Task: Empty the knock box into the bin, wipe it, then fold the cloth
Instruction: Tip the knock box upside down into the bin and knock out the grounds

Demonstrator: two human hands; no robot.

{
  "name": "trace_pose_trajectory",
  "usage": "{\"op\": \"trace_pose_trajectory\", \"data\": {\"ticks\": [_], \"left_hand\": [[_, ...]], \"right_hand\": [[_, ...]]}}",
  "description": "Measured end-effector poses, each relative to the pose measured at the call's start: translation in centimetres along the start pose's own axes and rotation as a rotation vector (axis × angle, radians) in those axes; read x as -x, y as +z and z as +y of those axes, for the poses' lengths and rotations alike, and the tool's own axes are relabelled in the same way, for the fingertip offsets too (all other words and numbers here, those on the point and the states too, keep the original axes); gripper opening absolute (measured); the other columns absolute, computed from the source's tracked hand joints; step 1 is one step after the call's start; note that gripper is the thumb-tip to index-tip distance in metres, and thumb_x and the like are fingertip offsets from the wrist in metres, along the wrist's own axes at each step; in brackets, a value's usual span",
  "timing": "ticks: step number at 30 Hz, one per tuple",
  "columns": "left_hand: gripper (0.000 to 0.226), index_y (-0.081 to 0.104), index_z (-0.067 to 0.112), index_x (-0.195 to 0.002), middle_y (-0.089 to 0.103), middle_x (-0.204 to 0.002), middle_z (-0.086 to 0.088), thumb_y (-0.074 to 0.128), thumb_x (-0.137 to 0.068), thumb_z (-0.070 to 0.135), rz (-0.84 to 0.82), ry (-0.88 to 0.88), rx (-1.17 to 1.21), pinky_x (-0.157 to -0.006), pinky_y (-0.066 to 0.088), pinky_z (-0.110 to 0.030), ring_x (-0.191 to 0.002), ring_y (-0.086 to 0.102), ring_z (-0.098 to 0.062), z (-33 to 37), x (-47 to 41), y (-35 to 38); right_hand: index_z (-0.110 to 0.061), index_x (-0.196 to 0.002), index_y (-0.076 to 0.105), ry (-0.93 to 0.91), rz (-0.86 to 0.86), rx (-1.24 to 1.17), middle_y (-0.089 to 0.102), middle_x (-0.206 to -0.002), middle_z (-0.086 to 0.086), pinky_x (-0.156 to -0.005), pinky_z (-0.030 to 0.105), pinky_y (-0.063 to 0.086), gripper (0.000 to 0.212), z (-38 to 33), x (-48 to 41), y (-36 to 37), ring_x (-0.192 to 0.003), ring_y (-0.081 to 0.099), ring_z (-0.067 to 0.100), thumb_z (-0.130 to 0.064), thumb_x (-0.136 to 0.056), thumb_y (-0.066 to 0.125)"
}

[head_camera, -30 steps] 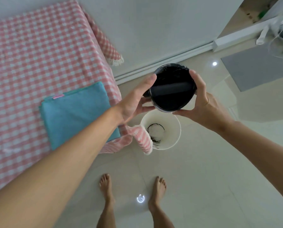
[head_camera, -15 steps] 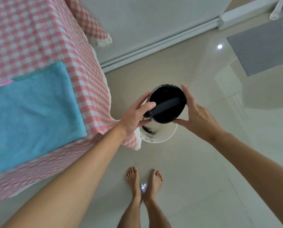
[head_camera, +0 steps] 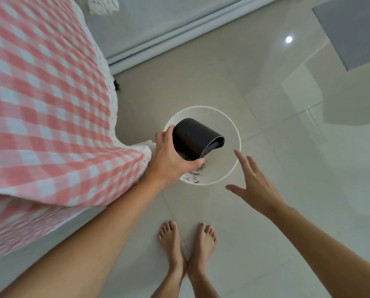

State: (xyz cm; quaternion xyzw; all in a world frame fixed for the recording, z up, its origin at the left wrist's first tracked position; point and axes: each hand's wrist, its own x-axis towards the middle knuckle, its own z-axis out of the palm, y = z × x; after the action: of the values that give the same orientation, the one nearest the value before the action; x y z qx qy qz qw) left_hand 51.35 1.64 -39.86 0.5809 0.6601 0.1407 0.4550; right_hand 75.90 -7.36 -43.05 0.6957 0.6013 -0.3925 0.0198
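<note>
The black round knock box (head_camera: 195, 138) is tipped on its side over the white bin (head_camera: 222, 166), its mouth facing right and down. My left hand (head_camera: 172, 159) grips its base end, thumb and fingers wrapped round the wall. My right hand (head_camera: 254, 182) hovers just right of the bin's rim, fingers spread, holding nothing. Dark coffee grounds (head_camera: 193, 176) lie inside the bin near its front wall. The cloth is out of view.
A table under a pink-and-white checked cloth (head_camera: 46, 108) fills the left, its corner hanging close to the bin. My bare feet (head_camera: 187, 246) stand on the glossy tiled floor below the bin. A grey mat (head_camera: 351, 29) lies at the top right.
The knock box has been lowered and tipped over the bin. My right hand has let go of it and drawn back to the right. The blue cloth has left the view.
</note>
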Motion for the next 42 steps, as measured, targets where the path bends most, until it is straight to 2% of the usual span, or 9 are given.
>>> {"op": "trace_pose_trajectory", "data": {"ticks": [4,9,13,16,18,22,24,27,42], "left_hand": [[0.116,0.032,0.013,-0.148,0.031,-0.129,0.005,0.094,-0.055,0.045,0.051,0.069,-0.092,-0.099,0.032,-0.016,-0.12,0.039,-0.009,-2.8,-2.0,1.8],[0.112,0.035,0.012,-0.143,0.049,-0.134,-0.003,0.091,-0.054,0.049,0.072,0.149,-0.203,-0.1,0.046,-0.032,-0.121,0.048,-0.021,-5.5,-3.5,3.2],[0.111,0.038,0.01,-0.14,0.053,-0.131,-0.005,0.089,-0.052,0.052,0.089,0.234,-0.288,-0.098,0.046,-0.036,-0.115,0.05,-0.024,-6.9,-4.4,4.1],[0.108,0.041,0.008,-0.139,0.055,-0.127,-0.007,0.087,-0.051,0.051,0.102,0.294,-0.342,-0.1,0.046,-0.04,-0.112,0.052,-0.027,-7.8,-4.9,4.4],[0.105,0.041,0.008,-0.14,0.054,-0.127,-0.007,0.085,-0.053,0.049,0.104,0.34,-0.38,-0.102,0.041,-0.036,-0.113,0.051,-0.027,-8.3,-5.1,4.6],[0.103,0.04,0.005,-0.143,0.052,-0.136,-0.008,0.082,-0.058,0.044,0.082,0.447,-0.456,-0.104,0.033,-0.03,-0.119,0.05,-0.031,-8.9,-5.3,4.6],[0.103,0.038,0.005,-0.145,0.05,-0.14,-0.01,0.082,-0.059,0.041,0.073,0.48,-0.489,-0.106,0.034,-0.031,-0.122,0.047,-0.033,-9.0,-5.4,4.5],[0.103,0.039,0.0,-0.146,0.048,-0.145,-0.014,0.085,-0.061,0.035,0.072,0.525,-0.549,-0.11,0.036,-0.037,-0.126,0.045,-0.037,-9.2,-5.9,4.5],[0.1,0.04,-0.005,-0.145,0.046,-0.148,-0.022,0.087,-0.061,0.021,0.054,0.715,-0.67,-0.117,0.034,-0.038,-0.133,0.038,-0.038,-10.3,-7.2,4.5]], "right_hand": [[-0.049,-0.159,-0.004,0.123,-0.033,-0.011,0.012,-0.169,0.019,-0.109,0.056,0.043,0.097,0.6,-2.9,2.4,-0.139,0.047,0.041,-0.056,-0.092,0.066],[-0.047,-0.161,0.005,0.167,-0.041,-0.033,0.039,-0.157,0.017,-0.105,0.053,0.046,0.091,2.4,-6.4,3.6,-0.131,0.052,0.038,-0.055,-0.093,0.065],[-0.041,-0.163,0.008,0.179,-0.079,-0.003,0.059,-0.139,0.012,-0.088,0.041,0.045,0.094,3.5,-8.3,4.3,-0.12,0.057,0.033,-0.052,-0.092,0.069],[-0.033,-0.164,0.005,0.178,-0.082,0.02,0.059,-0.14,0.011,-0.083,0.038,0.044,0.102,4.0,-8.9,4.7,-0.118,0.059,0.033,-0.05,-0.089,0.073],[-0.031,-0.164,0.004,0.181,-0.064,0.021,0.061,-0.137,0.012,-0.08,0.037,0.043,0.107,4.3,-9.0,4.9,-0.117,0.06,0.034,-0.05,-0.087,0.076],[-0.033,-0.162,-0.004,0.163,-0.047,0.05,0.059,-0.143,0.013,-0.091,0.046,0.049,0.116,4.5,-9.0,4.7,-0.122,0.059,0.039,-0.054,-0.083,0.077],[-0.033,-0.162,-0.006,0.16,-0.036,0.053,0.061,-0.141,0.013,-0.088,0.044,0.049,0.118,4.6,-9.0,4.7,-0.12,0.06,0.039,-0.055,-0.082,0.078],[-0.03,-0.162,-0.006,0.171,-0.023,0.055,0.063,-0.138,0.014,-0.087,0.044,0.049,0.12,4.6,-9.1,4.7,-0.118,0.061,0.04,-0.056,-0.081,0.079],[-0.029,-0.162,-0.003,0.153,0.003,0.059,0.067,-0.128,0.015,-0.077,0.038,0.045,0.119,5.2,-9.3,5.1,-0.108,0.063,0.038,-0.057,-0.08,0.079]]}}
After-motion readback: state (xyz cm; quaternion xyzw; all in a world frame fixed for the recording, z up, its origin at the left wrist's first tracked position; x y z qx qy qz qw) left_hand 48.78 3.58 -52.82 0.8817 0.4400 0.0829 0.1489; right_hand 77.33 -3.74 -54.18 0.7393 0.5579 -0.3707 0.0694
